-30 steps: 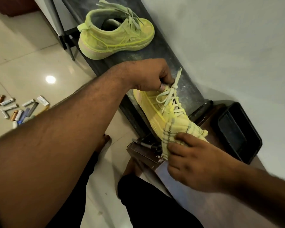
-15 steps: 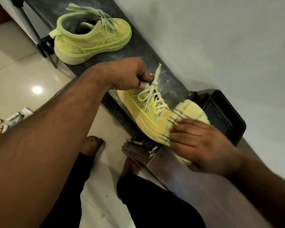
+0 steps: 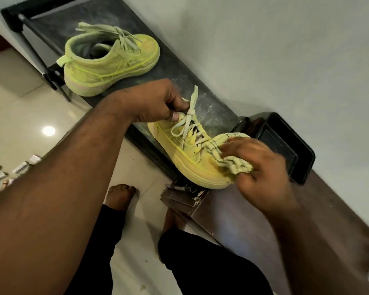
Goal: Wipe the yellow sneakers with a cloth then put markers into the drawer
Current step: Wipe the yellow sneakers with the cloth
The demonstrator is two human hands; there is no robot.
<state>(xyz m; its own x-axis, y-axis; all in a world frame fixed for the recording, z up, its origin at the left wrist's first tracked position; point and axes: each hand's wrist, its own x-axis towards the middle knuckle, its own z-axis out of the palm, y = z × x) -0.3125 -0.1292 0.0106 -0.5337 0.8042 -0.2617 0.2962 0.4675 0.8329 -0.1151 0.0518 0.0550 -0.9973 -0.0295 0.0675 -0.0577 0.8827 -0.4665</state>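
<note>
Yellow sneaker sits tilted on the dark desk; left hand fingers pinch its collar. Right hand, fingers bunching the cloth, has slid from side to toe. Markers wait on the floor.

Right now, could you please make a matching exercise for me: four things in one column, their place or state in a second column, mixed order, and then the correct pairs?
Things
1. near sneaker
2. far sneaker
3. cloth
4. markers

Place or state
A. lying on the floor tiles at the far left
B. standing alone on the dark ledge, no hand on it
C. held at its collar by the left hand
D. bunched in the right hand, pressed on a toe

Pairs: 1-C, 2-B, 3-D, 4-A
</note>
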